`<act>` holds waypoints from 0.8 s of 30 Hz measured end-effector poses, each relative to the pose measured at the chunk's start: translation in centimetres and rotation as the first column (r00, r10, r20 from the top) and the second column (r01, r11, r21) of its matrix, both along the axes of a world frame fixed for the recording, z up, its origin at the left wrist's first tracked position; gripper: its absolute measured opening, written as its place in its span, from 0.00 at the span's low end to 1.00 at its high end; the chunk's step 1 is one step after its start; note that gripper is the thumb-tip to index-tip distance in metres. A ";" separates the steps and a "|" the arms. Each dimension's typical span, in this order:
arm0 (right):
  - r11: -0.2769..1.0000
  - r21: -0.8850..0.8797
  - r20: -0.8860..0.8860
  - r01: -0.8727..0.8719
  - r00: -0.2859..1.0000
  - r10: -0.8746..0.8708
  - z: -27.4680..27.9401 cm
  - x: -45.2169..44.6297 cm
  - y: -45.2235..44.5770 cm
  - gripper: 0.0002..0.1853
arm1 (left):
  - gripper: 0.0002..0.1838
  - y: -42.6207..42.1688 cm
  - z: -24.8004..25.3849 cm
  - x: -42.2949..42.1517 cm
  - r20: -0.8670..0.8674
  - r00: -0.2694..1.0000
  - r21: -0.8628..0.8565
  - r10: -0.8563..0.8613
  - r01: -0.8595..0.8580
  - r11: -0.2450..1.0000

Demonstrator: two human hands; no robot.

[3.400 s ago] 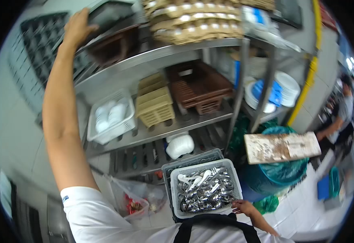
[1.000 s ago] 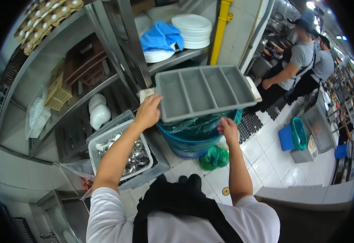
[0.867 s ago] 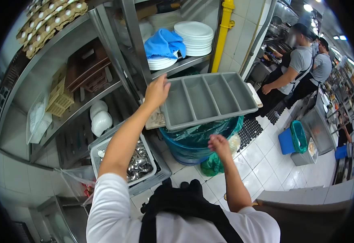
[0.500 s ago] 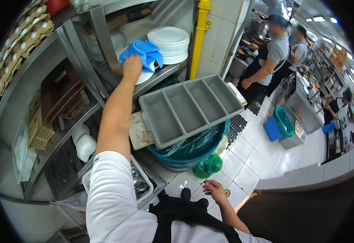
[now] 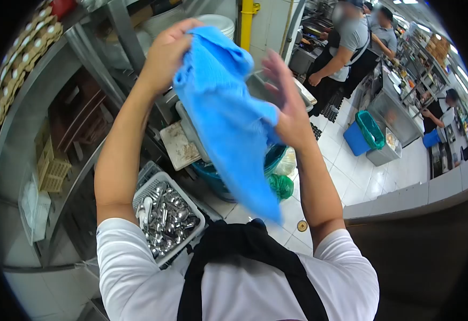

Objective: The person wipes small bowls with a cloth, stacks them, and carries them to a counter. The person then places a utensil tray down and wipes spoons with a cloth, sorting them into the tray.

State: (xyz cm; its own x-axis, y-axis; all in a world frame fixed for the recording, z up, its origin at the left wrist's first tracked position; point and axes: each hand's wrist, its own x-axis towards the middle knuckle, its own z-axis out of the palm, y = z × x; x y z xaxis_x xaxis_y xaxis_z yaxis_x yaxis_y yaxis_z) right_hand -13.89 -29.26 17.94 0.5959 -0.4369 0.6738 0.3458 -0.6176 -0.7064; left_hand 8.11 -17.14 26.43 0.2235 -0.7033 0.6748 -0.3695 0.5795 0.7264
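My left hand grips a blue cloth by its upper left corner. The cloth hangs spread out in front of me, its lower end blurred by motion. On the cloth's right side is my right hand, with its fingers stretched upward and apart. The cloth's right edge touches it near the thumb. Behind the cloth, the grey compartment tray is mostly hidden. A stained white board sticks out beneath the tray, above a bin lined with a dark green-blue bag.
A white basket of metal cutlery stands below my left forearm. White plates sit on the metal shelf behind the cloth. A green bag lies on the floor. Co-workers stand at the upper right, beyond a blue bin.
My left hand has lifted the blue cloth off the plate shelf and brought it nearer, opened out. My right hand has risen from low by my side to the cloth.
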 end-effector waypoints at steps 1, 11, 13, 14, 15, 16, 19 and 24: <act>0.982 -0.006 -0.024 -0.187 0.982 0.187 0.8 1.3 0.3 0.50 | 0.12 0.8 -0.2 -0.3 0.068 0.997 0.147 -0.039 0.028 0.989; 0.810 0.513 -0.112 -0.284 0.914 0.390 -0.2 4.4 4.3 0.16 | 0.23 8.1 -6.6 -0.3 -0.002 1.000 0.538 0.024 -0.019 0.843; 0.773 0.559 -0.051 -0.300 0.918 0.393 -0.3 4.4 4.4 0.17 | 0.32 9.3 -11.3 -1.5 0.067 0.978 0.451 0.196 -0.205 0.869; 0.720 0.618 -0.055 -0.315 0.897 0.439 -1.2 4.8 4.0 0.18 | 0.34 9.9 -14.0 -2.1 -0.303 0.943 0.486 0.137 0.029 0.873; 0.665 0.677 -0.061 -0.316 0.875 0.479 -2.1 4.8 3.5 0.20 | 0.34 10.3 -16.8 -2.1 -0.354 0.928 0.542 0.114 0.105 0.834; 0.681 0.663 -0.059 -0.311 0.885 0.462 -2.6 4.8 3.3 0.20 | 0.34 10.9 -16.6 -4.3 -0.336 0.937 0.554 0.094 0.116 0.824; 0.523 0.761 0.024 -0.384 0.822 0.568 -4.1 4.7 2.4 0.21 | 0.30 10.7 -19.6 -6.8 -0.220 0.958 0.552 0.182 -0.032 0.833; 0.134 0.879 0.284 -0.458 0.728 0.624 -4.7 2.5 -0.7 0.22 | 0.24 11.9 -19.2 -5.7 -0.377 0.878 0.624 0.293 0.007 0.781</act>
State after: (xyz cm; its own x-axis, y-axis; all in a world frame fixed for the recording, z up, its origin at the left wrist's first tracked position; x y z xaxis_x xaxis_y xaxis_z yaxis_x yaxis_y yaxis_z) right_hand -11.37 -29.94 13.26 0.9778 -0.2052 0.0434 0.1738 0.6772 -0.7150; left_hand 2.36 -5.28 7.28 0.5138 -0.8557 -0.0617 0.0268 -0.0559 0.9981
